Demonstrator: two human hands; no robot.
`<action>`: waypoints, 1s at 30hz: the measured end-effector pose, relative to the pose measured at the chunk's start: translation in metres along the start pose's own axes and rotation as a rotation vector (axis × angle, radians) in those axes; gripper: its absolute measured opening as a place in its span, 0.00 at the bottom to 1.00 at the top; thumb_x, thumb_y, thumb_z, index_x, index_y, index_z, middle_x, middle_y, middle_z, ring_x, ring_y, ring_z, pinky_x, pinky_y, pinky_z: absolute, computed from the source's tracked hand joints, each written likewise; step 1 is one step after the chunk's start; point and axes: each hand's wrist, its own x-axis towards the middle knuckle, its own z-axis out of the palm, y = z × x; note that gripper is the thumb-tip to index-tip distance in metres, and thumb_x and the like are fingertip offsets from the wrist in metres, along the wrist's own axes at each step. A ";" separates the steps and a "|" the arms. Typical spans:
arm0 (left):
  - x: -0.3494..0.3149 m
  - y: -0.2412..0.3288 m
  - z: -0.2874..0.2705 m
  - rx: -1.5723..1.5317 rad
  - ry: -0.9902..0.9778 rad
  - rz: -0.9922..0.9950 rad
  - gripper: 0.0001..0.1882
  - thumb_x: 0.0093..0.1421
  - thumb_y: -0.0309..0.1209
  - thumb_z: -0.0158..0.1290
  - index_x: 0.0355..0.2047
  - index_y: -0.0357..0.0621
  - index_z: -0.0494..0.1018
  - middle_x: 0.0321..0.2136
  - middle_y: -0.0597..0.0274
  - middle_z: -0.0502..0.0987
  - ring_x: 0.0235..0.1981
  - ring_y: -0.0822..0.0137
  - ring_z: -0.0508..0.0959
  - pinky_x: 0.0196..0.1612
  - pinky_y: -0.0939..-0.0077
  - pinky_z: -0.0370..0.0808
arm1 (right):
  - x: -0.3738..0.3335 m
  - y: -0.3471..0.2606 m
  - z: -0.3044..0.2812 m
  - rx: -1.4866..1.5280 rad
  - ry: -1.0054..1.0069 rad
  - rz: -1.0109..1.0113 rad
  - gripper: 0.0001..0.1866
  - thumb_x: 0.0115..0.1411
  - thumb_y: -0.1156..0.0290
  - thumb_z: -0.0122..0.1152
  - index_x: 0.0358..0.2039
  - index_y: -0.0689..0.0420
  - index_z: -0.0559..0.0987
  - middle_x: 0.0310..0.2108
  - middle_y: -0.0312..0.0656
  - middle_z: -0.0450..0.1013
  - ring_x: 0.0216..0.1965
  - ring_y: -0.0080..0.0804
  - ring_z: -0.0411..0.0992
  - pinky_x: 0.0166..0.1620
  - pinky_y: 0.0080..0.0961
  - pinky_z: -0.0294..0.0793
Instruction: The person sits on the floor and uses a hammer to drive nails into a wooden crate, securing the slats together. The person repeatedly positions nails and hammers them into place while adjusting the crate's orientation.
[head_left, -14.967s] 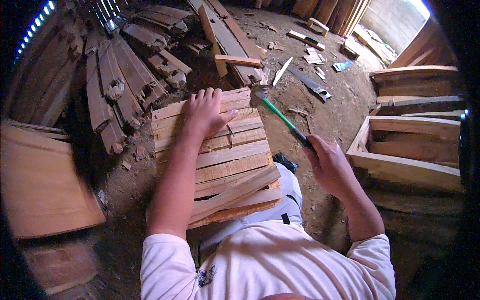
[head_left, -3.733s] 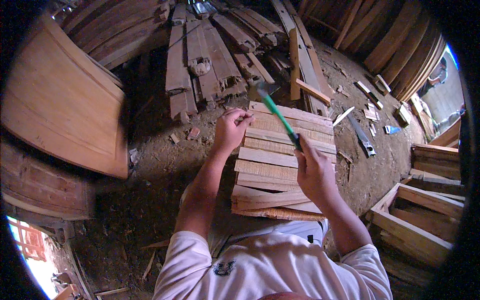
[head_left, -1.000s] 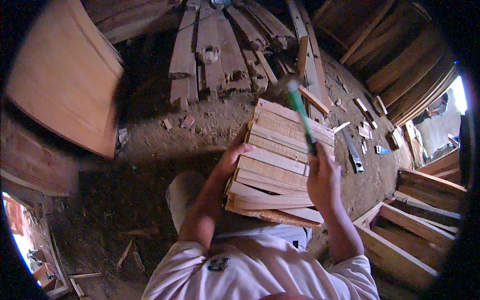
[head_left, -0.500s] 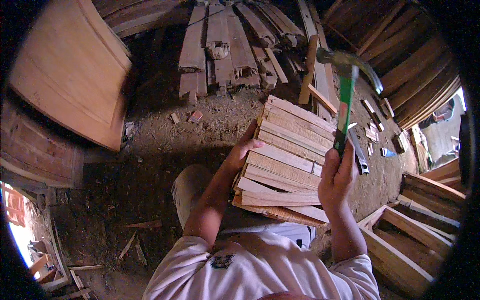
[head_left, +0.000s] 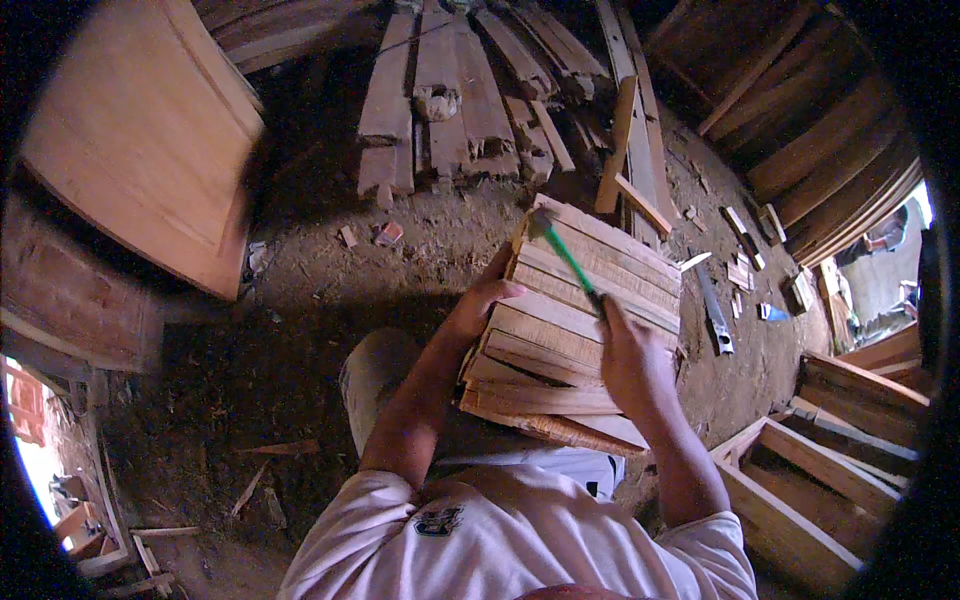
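Observation:
A panel of thin wooden slats (head_left: 560, 325) rests at my lap, tilted, its strips laid side by side with some crooked near the lower end. My left hand (head_left: 487, 302) grips the panel's left edge, thumb over the top and the other fingers hidden beneath. In my right hand (head_left: 633, 352) is a green-handled claw hammer (head_left: 572, 255), fingers wrapped round the dark lower handle. Blurred by motion, the hammer's head is at the panel's far left corner; whether it touches the wood I cannot tell.
Long boards (head_left: 430, 95) lie stacked ahead on the dirt floor. To the right are a handsaw (head_left: 716, 312) and small wood offcuts (head_left: 742, 235). A wooden frame (head_left: 790, 480) stands at lower right, and a large wooden panel (head_left: 140, 140) leans at left.
The hammer has swung down and left from its raised position to the panel's far left corner. My right hand moved with it, while my left hand keeps its hold.

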 end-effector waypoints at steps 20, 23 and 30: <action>-0.001 -0.008 -0.007 0.017 0.024 0.017 0.50 0.55 0.30 0.53 0.76 0.47 0.44 0.71 0.51 0.59 0.69 0.55 0.63 0.70 0.60 0.59 | -0.001 0.006 -0.005 0.232 0.619 -0.068 0.25 0.69 0.73 0.52 0.66 0.59 0.66 0.34 0.60 0.78 0.30 0.60 0.77 0.33 0.49 0.76; 0.001 -0.009 -0.006 -0.047 0.001 -0.011 0.49 0.55 0.29 0.52 0.76 0.47 0.44 0.71 0.52 0.59 0.69 0.55 0.62 0.70 0.61 0.59 | 0.004 0.010 0.004 0.022 0.019 -0.023 0.25 0.68 0.73 0.53 0.65 0.56 0.67 0.32 0.60 0.78 0.30 0.63 0.77 0.32 0.52 0.75; 0.001 -0.021 -0.018 0.099 -0.078 0.164 0.47 0.56 0.29 0.49 0.76 0.45 0.46 0.70 0.52 0.60 0.69 0.56 0.62 0.70 0.62 0.59 | 0.002 -0.003 -0.022 0.299 0.587 -0.077 0.23 0.70 0.72 0.51 0.65 0.54 0.68 0.33 0.61 0.78 0.31 0.61 0.78 0.34 0.50 0.77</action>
